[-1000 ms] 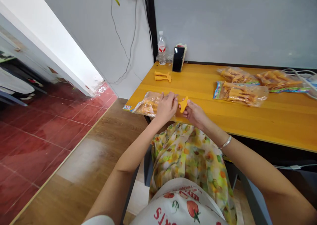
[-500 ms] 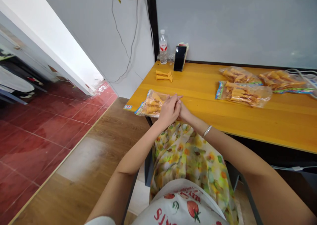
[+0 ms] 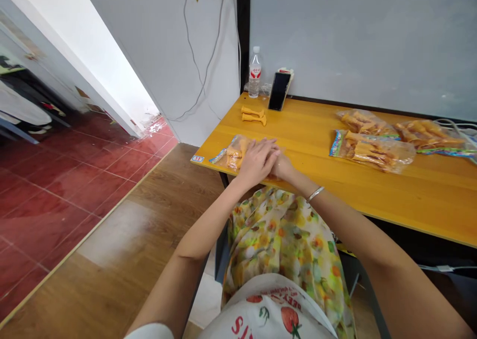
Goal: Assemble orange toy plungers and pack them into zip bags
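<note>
My left hand (image 3: pixel 259 161) lies flat with its fingers stretched out, over my right hand (image 3: pixel 283 167). Both rest on a clear plastic bag (image 3: pixel 233 159) with a blue patterned header, at the table's front left edge. Orange hammer-shaped pieces show inside the bag; its right part is under my hands. The fingers of my right hand, which has a silver bangle at its wrist, are mostly hidden. Beyond the bag, two loose orange hammer-shaped pieces (image 3: pixel 254 115) lie side by side on the wooden table (image 3: pixel 298 130).
Along the table's right part lie filled bags: one in front (image 3: pixel 372 150), one behind (image 3: pixel 367 122) and one farther right (image 3: pixel 428 132). A water bottle (image 3: pixel 255 73) and a leaning phone (image 3: pixel 279 91) stand at the back left. White cables (image 3: pixel 452 123) lie at the far right.
My left hand's fingers have spread and flattened over my right hand, on the bag. The whole view has shifted slightly; the bottle, phone and other bags stay in place.
</note>
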The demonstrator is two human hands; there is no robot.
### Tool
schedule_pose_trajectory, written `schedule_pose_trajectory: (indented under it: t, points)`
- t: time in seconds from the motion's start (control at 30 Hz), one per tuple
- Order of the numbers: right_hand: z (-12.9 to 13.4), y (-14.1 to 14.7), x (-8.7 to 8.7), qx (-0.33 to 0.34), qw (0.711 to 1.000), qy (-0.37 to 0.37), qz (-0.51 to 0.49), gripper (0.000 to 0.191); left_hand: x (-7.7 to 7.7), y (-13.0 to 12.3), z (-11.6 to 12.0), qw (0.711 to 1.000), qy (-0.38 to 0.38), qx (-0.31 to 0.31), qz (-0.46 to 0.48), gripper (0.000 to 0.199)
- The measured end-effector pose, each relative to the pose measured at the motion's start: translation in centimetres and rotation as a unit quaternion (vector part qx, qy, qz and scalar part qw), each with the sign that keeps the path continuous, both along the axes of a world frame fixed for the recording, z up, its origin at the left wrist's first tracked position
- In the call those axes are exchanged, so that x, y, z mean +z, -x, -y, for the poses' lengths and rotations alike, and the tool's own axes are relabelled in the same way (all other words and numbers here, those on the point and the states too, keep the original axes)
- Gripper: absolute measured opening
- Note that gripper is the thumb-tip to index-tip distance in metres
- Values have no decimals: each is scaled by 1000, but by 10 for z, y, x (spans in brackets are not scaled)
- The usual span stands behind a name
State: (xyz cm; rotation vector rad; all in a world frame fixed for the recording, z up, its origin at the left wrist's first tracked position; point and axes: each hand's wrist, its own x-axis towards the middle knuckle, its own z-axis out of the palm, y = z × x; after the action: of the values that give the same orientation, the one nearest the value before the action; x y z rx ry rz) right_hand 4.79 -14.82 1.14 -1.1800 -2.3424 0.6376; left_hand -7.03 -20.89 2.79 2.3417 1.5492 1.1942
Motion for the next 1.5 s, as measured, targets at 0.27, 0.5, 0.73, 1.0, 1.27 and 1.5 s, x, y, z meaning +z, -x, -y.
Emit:
schedule_pose_trajectory:
  t: [0.27, 0.5, 0.73, 1.0, 1.27, 1.5]
  points:
    - [-14, -63, 10, 15, 975, -17, 219, 41, -21, 70, -27, 980, 140, 66, -124, 45]
    - [-49, -125, 12, 15, 981, 79, 174, 51, -27, 77, -31, 969, 163, 94, -163, 52]
    - [-110, -87, 22, -53, 989, -14, 138, 34, -18, 73, -44, 977, 154, 43, -142, 49]
    - [-186, 7, 17, 12, 975, -96, 202, 55, -12, 52, -60, 952, 253, 30, -168, 63]
    - [-236, 40, 11, 14, 958, -41, 284, 75, -9, 48, -78, 939, 249, 68, -229, 65]
    - [-216, -4, 4, -11, 964, -95, 249, 47, -16, 50, -85, 944, 212, 107, -229, 66]
